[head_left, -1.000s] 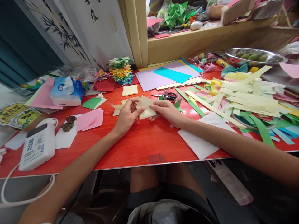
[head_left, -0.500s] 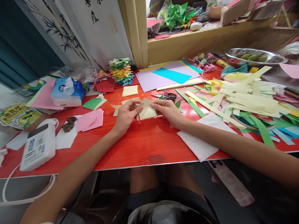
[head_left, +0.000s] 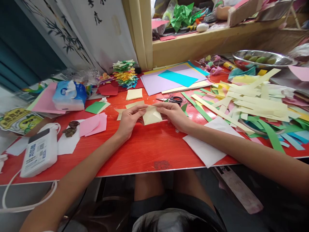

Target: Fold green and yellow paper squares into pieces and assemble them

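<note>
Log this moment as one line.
left hand: holding folded cream paper | right hand: holding same paper | beyond right hand: black-handled scissors on red table

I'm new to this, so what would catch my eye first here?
Probably the red table, where the left hand and right hand hold a pale yellow paper between them. On the right sprawls a heap of paper strips; at the back, left of centre, stands a multicoloured paper stack.

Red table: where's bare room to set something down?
Biggest patch on the red table: front middle, near side of the left hand and right hand, between left forearm and white sheet. Smaller: between left forearm and white box. Crowded: right side, heaped with paper strips; back middle, large sheets.
</note>
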`<state>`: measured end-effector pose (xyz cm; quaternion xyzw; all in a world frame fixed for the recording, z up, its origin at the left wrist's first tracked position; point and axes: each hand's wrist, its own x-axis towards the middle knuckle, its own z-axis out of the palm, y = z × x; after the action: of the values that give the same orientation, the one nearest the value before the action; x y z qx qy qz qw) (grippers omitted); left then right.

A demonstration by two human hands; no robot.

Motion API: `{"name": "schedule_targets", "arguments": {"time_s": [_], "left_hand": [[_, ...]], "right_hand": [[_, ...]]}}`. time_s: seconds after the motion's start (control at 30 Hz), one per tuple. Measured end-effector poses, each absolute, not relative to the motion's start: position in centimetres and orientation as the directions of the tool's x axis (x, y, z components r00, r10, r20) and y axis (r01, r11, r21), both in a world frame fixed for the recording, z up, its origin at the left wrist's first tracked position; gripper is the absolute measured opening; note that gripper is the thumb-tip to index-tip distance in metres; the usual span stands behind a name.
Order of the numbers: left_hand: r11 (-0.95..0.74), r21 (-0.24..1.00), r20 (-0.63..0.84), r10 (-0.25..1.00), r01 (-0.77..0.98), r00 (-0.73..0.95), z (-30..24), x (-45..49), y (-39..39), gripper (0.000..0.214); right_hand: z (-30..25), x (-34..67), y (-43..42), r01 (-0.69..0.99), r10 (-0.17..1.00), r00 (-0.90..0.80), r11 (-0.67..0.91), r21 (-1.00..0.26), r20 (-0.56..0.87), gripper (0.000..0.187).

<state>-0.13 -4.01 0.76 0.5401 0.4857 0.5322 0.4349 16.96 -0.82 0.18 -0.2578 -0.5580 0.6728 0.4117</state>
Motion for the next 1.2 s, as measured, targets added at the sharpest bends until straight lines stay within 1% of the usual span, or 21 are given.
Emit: {"name": "schedule_targets", "arguments": {"time_s": [0.1, 0.17, 0.3, 0.43, 0.6, 0.67, 0.73, 0.8, 0.87, 1.0, 1.1, 1.2], "left_hand": [[-0.154, 0.987, 0.154, 0.988, 0.039, -0.006, 1.0, -0.1, -4.2, 0.017], [-0.163, 0.986, 0.162, 0.987, 0.035, 0.024, 1.1, -0.1, -4.3, 0.016], [-0.161, 0.987, 0.159, 0.985, 0.029, 0.061, 1.4, 0.0, -4.5, 0.016], [-0.153, 0.987, 0.146, 0.981, 0.053, 0.126, 1.6, 0.1, -4.7, 0.019], [-0.207, 0.971, 0.178, 0.96, 0.117, 0.216, 1.5, 0.3, -5.0, 0.025], [-0.252, 0.956, 0.22, 0.954, 0.152, 0.202, 1.2, 0.2, -5.0, 0.023], [-0.302, 0.932, 0.28, 0.951, 0.2, 0.134, 1.0, 0.1, -4.8, 0.018], [-0.351, 0.898, 0.35, 0.935, 0.263, 0.056, 0.8, -0.1, -4.8, 0.015], [-0.405, 0.845, 0.423, 0.906, 0.348, 0.028, 0.9, -0.1, -4.8, 0.013], [-0.493, 0.698, 0.509, 0.852, 0.519, 0.124, 1.3, -0.1, -5.0, 0.015], [-0.536, 0.622, 0.531, 0.825, 0.57, 0.197, 1.4, -0.2, -5.1, 0.018], [-0.565, 0.574, 0.548, 0.803, 0.593, 0.235, 1.4, -0.3, -5.0, 0.019]], "right_hand": [[0.3, 16.9, -0.9, -0.294, 0.835, -0.538, -0.057, -0.954, 0.116, 0.018], [0.2, 16.9, -0.9, -0.276, 0.837, -0.533, -0.038, -0.96, 0.12, 0.018], [0.0, 17.0, -0.7, -0.189, 0.851, -0.498, 0.082, -0.979, 0.167, 0.018], [0.1, 17.0, -0.7, -0.133, 0.86, -0.45, 0.2, -0.971, 0.238, 0.016], [0.5, 17.0, -1.0, -0.06, 0.869, -0.425, 0.254, -0.965, 0.255, 0.015], [0.4, 16.9, -1.0, -0.05, 0.886, -0.397, 0.239, -0.97, 0.239, 0.017], [0.3, 16.8, -0.9, -0.064, 0.9, -0.388, 0.191, -0.98, 0.201, 0.022], [0.0, 16.7, -0.9, -0.096, 0.892, -0.428, 0.116, -0.989, 0.147, 0.023], [-0.3, 16.7, -0.8, -0.127, 0.869, -0.482, 0.055, -0.99, 0.11, 0.021], [-0.4, 16.8, -0.7, -0.128, 0.858, -0.503, 0.048, -0.991, 0.107, 0.022], [-0.4, 16.9, -0.6, -0.116, 0.848, -0.522, 0.036, -0.993, 0.092, 0.022], [-0.4, 16.9, -0.6, -0.135, 0.839, -0.538, 0.002, -0.991, 0.075, 0.022]]}}
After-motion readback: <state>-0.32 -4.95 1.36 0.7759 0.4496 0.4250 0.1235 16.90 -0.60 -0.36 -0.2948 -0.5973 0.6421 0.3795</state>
